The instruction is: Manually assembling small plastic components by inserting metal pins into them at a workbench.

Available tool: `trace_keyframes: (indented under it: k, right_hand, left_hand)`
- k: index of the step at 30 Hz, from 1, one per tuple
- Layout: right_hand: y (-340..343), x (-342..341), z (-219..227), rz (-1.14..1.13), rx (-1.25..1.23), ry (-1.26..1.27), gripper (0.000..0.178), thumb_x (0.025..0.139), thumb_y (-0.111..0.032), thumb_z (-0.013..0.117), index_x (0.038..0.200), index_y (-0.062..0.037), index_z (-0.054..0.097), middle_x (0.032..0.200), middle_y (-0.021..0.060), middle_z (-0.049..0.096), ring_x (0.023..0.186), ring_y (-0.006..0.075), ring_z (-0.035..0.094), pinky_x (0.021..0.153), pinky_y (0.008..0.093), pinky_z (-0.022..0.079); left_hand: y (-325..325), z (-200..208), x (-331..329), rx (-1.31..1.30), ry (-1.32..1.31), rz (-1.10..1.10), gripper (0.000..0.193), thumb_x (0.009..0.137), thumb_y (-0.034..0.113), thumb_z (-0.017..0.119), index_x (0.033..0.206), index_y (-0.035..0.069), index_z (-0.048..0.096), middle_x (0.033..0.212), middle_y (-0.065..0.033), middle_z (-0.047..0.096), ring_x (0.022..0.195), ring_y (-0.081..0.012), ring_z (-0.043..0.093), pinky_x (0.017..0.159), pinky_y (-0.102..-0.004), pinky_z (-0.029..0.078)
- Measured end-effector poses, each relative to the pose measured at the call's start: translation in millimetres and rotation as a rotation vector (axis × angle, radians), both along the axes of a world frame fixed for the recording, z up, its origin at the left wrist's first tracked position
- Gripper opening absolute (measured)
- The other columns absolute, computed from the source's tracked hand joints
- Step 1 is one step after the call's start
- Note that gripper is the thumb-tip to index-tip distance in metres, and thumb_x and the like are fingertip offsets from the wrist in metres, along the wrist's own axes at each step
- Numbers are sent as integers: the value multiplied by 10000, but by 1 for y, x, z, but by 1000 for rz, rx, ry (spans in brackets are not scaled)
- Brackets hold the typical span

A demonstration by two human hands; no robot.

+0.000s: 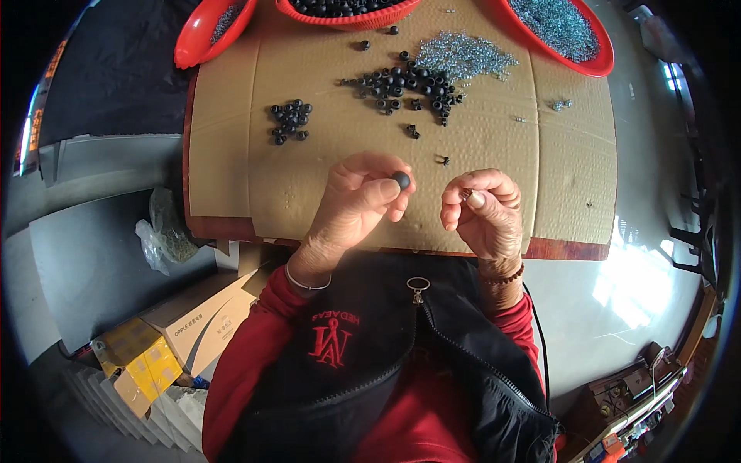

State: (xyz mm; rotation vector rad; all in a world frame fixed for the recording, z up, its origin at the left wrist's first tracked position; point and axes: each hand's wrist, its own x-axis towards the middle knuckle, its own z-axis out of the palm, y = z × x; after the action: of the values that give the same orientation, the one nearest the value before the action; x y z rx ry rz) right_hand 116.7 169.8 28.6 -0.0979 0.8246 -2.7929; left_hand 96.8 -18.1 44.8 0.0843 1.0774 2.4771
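Note:
My left hand (359, 197) pinches a round black ball (400, 180) between thumb and fingers, above the near edge of the cardboard sheet. Close by on the right, my right hand (488, 208) is closed on a tiny shiny piece that looks like a metal spring (466, 194); the fingers partly cover it. The two hands are a short gap apart. Just beyond them lies a small black part (443, 160) on the cardboard (340, 170). Farther back spreads a loose pile of black balls and small black parts (397, 81), touching a heap of silvery springs (463, 55).
A group of black balls (291, 119) sits at the left. Along the far edge stand a red basket of black pieces (347, 17), a red dish (202, 38) and a red tray of springs (602, 58). Cardboard boxes (197, 320) stand on the floor at lower left.

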Motion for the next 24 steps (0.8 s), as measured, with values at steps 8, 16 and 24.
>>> trace_keyframes:
  k: [8, 16, 24]
  right_hand:
    - [-1, -3, -8, -7, -22, -27, 112, 800, -36, 574, 908, -5, 570, 801, 115, 555, 640, 181, 504, 527, 274, 438]
    - [-6, 1, 1, -132, 194, 57, 91, 809, -16, 554, 889, 28, 552, 817, 139, 551, 675, 186, 524, 592, 275, 443]
    - [-21, 9, 20, -324, 718, 228, 133, 712, 108, 614, 816, 31, 586, 819, 97, 557, 775, 156, 516, 713, 251, 415]
  left_hand:
    - [1, 2, 1, 66, -67, -52, 212, 789, 85, 599, 990, 27, 560, 843, -132, 567, 626, -124, 527, 510, -240, 449]
    - [8, 7, 5, 151, -245, -103, 152, 803, 34, 559, 954, 16, 558, 850, -93, 602, 665, -126, 557, 542, -239, 455]
    - [8, 6, 8, 174, -336, -83, 149, 809, 45, 568, 957, 28, 559, 826, -49, 594, 697, -110, 560, 566, -229, 463]
